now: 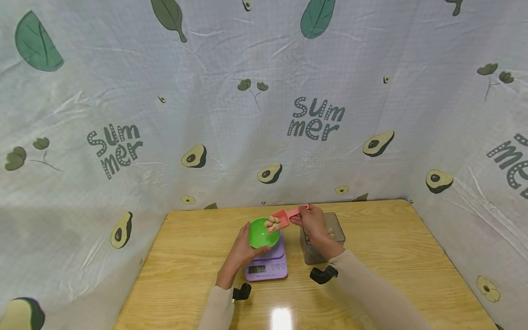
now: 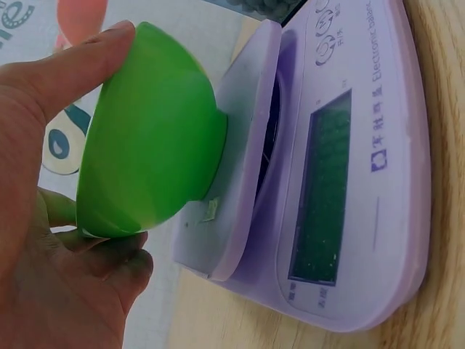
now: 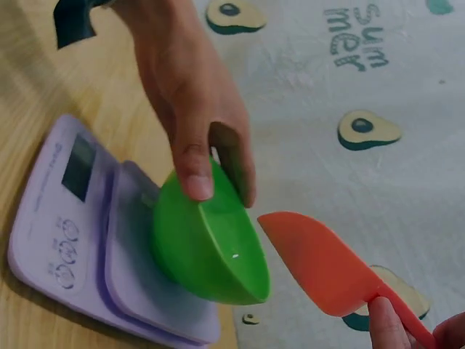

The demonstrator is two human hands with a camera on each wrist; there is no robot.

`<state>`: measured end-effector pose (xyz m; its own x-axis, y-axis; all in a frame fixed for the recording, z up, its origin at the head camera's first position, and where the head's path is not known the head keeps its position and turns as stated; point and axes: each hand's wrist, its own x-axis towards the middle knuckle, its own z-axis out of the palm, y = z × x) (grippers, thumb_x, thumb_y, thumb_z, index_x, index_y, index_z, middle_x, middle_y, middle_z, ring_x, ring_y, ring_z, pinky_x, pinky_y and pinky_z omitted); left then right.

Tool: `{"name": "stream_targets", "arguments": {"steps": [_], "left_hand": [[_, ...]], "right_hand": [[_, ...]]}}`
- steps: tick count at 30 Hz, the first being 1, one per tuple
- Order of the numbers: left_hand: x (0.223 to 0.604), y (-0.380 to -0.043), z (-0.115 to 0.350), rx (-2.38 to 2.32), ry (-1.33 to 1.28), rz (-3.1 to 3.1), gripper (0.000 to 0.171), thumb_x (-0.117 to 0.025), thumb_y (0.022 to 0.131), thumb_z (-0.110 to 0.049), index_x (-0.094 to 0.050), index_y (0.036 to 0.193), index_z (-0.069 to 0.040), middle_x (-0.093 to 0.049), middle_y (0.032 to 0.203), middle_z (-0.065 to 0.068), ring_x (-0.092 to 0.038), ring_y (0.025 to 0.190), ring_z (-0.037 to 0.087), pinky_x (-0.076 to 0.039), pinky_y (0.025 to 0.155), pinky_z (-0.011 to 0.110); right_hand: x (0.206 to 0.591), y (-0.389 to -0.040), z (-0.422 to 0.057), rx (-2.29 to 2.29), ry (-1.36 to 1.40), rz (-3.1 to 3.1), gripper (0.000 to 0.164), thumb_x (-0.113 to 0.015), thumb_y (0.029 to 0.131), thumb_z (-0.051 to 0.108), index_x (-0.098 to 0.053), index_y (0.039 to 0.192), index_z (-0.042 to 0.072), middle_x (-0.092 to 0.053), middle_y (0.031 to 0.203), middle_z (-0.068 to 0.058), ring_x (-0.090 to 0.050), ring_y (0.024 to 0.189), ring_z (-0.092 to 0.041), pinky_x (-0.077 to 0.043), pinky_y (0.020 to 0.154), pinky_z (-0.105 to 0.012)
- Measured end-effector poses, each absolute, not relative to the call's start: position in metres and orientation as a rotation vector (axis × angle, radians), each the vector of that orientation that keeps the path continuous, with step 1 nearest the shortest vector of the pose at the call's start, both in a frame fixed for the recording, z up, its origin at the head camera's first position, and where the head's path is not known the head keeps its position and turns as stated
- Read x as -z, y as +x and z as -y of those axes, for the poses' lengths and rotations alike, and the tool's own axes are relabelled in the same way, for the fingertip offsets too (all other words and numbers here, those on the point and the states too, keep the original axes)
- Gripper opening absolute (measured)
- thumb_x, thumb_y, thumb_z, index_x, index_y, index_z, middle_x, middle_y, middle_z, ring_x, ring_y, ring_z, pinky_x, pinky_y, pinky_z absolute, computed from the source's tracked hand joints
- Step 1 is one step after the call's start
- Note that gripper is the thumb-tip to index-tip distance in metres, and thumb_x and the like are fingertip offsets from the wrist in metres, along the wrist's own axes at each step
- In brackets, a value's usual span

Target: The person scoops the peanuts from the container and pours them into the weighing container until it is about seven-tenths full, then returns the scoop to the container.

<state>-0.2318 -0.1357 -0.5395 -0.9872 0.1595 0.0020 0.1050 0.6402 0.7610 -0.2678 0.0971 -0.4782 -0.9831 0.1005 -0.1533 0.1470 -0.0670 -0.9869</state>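
Observation:
A green bowl (image 1: 256,237) sits on the platform of a purple kitchen scale (image 1: 275,269). My left hand (image 1: 242,251) grips the bowl by its rim, with the thumb on one side and the fingers on the other. Inside, the bowl shows a bare green surface with a small bright spot. My right hand (image 1: 314,223) holds a pink scoop (image 3: 312,262) by its handle, above the bowl's right side. Several peanuts (image 1: 272,223) lie in the scoop's pan. The scale's display (image 2: 323,193) faces me, its digits too small to read surely.
Right of the scale, under my right forearm, stands a grey rectangular container (image 1: 312,255) with more peanuts (image 1: 330,232) in it. All of this stands on a wooden table (image 1: 198,256). A printed cloth (image 1: 231,123) hangs behind the table and along its sides.

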Motion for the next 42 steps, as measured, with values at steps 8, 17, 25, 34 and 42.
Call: {"name": "stream_targets", "arguments": {"steps": [8,17,25,34,42], "left_hand": [[0.54,-0.233,0.137,-1.315,0.215,-2.781,0.114,-0.083,0.074,-0.046,-0.019,0.155,0.002,-0.032,0.155,0.026,-0.041,0.138,0.043,-0.035,0.112,0.059],[0.542,-0.232,0.136,-1.377,0.217,-2.77,0.12,-0.085,0.073,-0.044,-0.012,0.156,0.001,-0.024,0.158,0.027,-0.037,0.14,0.045,-0.033,0.113,0.059],[0.53,-0.228,0.134,-1.421,0.246,-2.819,0.127,-0.084,0.071,-0.048,-0.003,0.159,-0.006,-0.004,0.165,0.019,-0.015,0.151,0.042,-0.025,0.118,0.058],[0.503,-0.22,0.119,-1.506,0.337,-2.849,0.116,-0.082,0.076,-0.044,-0.007,0.16,-0.013,-0.006,0.166,0.014,-0.015,0.151,0.041,-0.024,0.116,0.062],[0.491,-0.218,0.086,-1.548,0.503,-2.789,0.111,-0.079,0.08,-0.041,-0.001,0.159,-0.029,-0.005,0.167,0.004,-0.016,0.152,0.036,-0.029,0.114,0.062]], "right_hand": [[0.488,-0.263,-0.078,1.856,-0.463,-2.781,0.018,-0.052,0.103,0.015,-0.064,0.099,0.002,-0.073,0.082,-0.013,-0.073,0.074,-0.018,-0.059,0.065,-0.024],[0.482,-0.253,-0.093,1.977,-0.604,-2.815,0.023,-0.052,0.103,0.018,-0.063,0.102,-0.002,-0.072,0.089,-0.018,-0.074,0.08,-0.024,-0.06,0.071,-0.028],[0.47,-0.251,-0.126,2.442,0.037,-2.226,0.028,-0.044,0.106,0.018,-0.056,0.106,-0.007,-0.072,0.09,-0.011,-0.073,0.078,-0.008,-0.059,0.079,-0.028],[0.463,-0.24,-0.156,2.48,0.164,-2.17,0.034,-0.043,0.106,0.025,-0.054,0.113,-0.007,-0.069,0.086,0.004,-0.072,0.08,-0.006,-0.058,0.085,-0.03],[0.456,-0.228,-0.18,2.472,0.101,-2.473,0.031,-0.047,0.105,0.022,-0.057,0.109,-0.007,-0.069,0.082,0.009,-0.072,0.075,-0.003,-0.058,0.072,-0.019]]}}
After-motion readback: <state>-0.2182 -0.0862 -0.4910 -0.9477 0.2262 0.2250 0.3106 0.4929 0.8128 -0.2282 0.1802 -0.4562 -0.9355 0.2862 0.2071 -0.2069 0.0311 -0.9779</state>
